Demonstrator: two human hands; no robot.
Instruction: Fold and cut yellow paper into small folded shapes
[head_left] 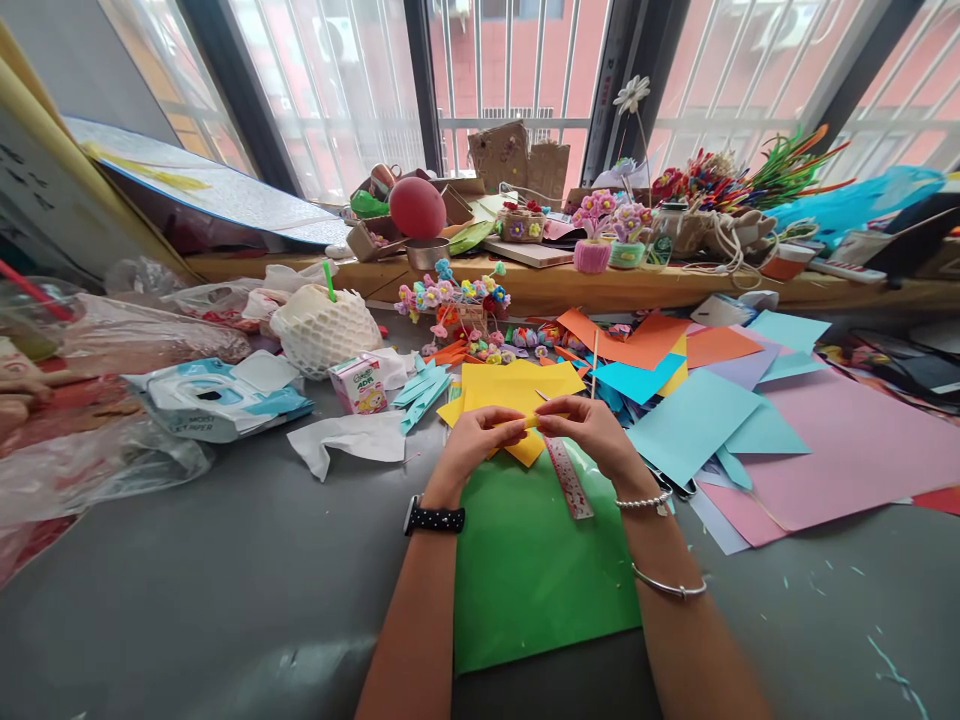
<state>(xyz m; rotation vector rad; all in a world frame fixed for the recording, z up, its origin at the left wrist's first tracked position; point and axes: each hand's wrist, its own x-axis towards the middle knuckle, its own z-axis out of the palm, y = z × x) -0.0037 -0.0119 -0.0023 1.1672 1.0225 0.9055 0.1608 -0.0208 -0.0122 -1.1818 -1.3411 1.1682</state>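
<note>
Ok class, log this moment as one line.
left hand: pinching small yellow paper piece | right hand: pinching same piece | nearby: green paper sheet, pink patterned ruler

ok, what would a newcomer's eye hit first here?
Likely the bright green sheet, front centre, with the left hand and right hand pinching a small yellow piece near its far end. Then the round red ball, back left of centre, and the big pink sheet at right.

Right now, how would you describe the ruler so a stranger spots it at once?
Start with the large green sheet on the gray table. On its upper half, below the right hand, lies the ruler, a slanting narrow strip. Its pink-and-white pattern sets it apart from the plain green beneath and plain yellow paper near its top end.
</note>
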